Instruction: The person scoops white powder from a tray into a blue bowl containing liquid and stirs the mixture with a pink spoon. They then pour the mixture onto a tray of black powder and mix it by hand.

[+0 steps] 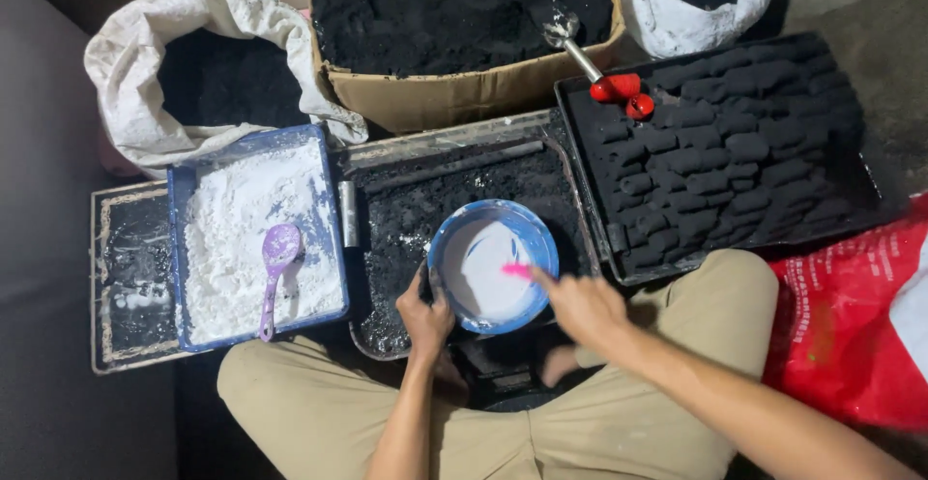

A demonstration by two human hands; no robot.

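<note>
A: Where is the blue bowl (493, 265) located?
B: It is set on the soot-covered metal tray (425, 200), filled with white liquid.

A: How are the hands positioned?
B: The bowl rim is gripped by the left hand (425, 318), fingers curled. A pink stirrer (518, 270) is pinched by the right hand (584, 308) fingertips, its tip held over the liquid.

Bowl (493, 265) on middle tray (387, 166), powder tub (256, 233) left, briquette tray (860, 195) right.
</note>
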